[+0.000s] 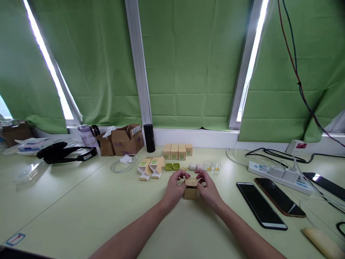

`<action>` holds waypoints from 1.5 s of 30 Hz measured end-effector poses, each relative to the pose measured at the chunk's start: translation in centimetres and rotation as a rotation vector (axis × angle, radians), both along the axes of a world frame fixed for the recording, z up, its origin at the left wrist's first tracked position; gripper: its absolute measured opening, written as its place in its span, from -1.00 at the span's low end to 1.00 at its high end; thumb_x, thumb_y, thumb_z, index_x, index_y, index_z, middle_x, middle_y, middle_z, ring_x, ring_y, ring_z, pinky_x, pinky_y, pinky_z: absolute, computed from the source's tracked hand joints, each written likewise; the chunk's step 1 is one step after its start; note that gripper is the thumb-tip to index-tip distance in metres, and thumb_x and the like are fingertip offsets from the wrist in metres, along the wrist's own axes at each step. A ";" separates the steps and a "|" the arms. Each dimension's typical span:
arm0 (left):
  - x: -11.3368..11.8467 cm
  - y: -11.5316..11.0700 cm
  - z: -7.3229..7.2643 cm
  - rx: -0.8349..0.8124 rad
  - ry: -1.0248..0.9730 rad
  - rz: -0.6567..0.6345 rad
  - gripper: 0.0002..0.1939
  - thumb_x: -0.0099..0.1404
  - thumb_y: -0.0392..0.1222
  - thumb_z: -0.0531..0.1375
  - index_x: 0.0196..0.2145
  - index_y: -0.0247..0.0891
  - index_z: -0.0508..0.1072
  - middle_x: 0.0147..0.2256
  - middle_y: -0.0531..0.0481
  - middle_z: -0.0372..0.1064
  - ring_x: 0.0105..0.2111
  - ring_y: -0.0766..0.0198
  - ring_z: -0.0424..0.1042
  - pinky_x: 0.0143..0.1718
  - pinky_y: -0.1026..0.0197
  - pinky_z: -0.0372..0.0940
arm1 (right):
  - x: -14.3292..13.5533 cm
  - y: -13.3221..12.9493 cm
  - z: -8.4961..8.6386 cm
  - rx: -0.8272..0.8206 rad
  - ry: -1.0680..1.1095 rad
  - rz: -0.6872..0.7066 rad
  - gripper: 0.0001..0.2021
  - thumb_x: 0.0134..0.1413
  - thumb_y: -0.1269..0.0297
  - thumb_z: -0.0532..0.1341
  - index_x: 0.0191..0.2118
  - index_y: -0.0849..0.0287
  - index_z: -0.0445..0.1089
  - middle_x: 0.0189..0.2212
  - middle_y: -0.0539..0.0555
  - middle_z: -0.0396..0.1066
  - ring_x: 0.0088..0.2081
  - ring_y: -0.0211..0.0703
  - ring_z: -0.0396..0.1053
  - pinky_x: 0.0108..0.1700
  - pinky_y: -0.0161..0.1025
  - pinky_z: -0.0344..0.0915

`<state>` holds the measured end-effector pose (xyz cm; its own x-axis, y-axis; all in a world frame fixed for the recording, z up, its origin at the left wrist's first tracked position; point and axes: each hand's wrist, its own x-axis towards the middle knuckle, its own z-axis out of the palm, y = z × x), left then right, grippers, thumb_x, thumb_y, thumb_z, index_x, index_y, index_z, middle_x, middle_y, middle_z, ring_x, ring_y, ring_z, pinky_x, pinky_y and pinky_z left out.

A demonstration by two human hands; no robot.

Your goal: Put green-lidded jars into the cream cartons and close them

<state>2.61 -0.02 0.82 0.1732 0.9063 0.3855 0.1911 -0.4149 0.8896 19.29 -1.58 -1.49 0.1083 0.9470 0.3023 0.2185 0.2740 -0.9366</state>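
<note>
Grip: left hand (174, 185) and right hand (207, 187) hold the small carton (190, 194) between them, fingertips bent in around its upper edges from either side. Contact under the fingers is partly hidden. Carton sits directly between the hands on the counter (81, 219), its top flap (191, 182) raised.

Handling, as judged: work at the flap calls for light, even pressure from both sides; too hard a pinch would likely bow the thin walls. Best to keep the base flat, steady it with one hand, and bend the flap only along its crease, tucking any edge squarely so that the corners do not crumple.

Materials: carton is plain brown card, matte, boxy. Just beyond the left hand, two open cartons (151, 167) with pale inner flaps and green label squares. Straight beyond the grip, two squarish green containers (172, 167), smooth-looking; behind them, upright closed cartons (178, 152). Beyond the right hand, pale short cylinders (196, 167) and clear rounded cups (212, 166) with yellow inside.
</note>
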 end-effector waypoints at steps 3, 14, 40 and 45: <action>-0.1 0.2 0.0 -0.001 0.008 0.004 -0.92 0.10 -0.29 0.21 -0.38 -0.20 0.41 -0.23 -0.02 0.54 -0.15 0.12 0.45 -0.04 0.12 0.22 | 0.1 -0.1 0.0 0.066 -0.039 -0.011 -0.70 0.02 0.21 0.23 -0.08 0.09 0.40 -0.27 0.06 0.32 -0.24 -0.02 0.33 -0.31 -0.18 0.30; -0.5 0.8 -0.3 0.014 0.006 -0.013 -0.91 0.07 -0.29 0.22 -0.40 -0.20 0.43 -0.23 -0.05 0.55 -0.14 0.09 0.45 -0.02 0.07 0.24 | 0.4 -1.7 2.0 0.324 -0.122 0.042 -0.91 0.23 0.29 0.16 -0.24 0.11 0.41 -0.31 0.06 0.41 -0.28 -0.10 0.35 -0.26 -0.18 0.28; -1.5 -0.7 1.8 0.449 0.221 0.014 -0.89 0.29 -0.31 0.17 -0.35 -0.16 0.47 -0.31 -0.05 0.50 -0.16 0.04 0.35 -0.09 0.00 0.27 | 0.8 -2.1 2.3 0.694 -0.604 0.001 -0.82 0.09 0.54 0.17 -0.27 0.08 0.29 -0.38 0.05 0.37 -0.29 -0.03 0.28 -0.27 -0.13 0.24; -1.4 -0.7 1.7 0.417 0.244 0.014 -0.89 0.27 -0.32 0.17 -0.35 -0.15 0.46 -0.29 -0.06 0.50 -0.15 0.03 0.36 -0.07 0.00 0.28 | 0.8 -2.3 2.4 0.676 -0.615 0.016 -0.80 0.07 0.55 0.17 -0.28 0.07 0.30 -0.36 0.07 0.39 -0.28 -0.01 0.29 -0.28 -0.11 0.25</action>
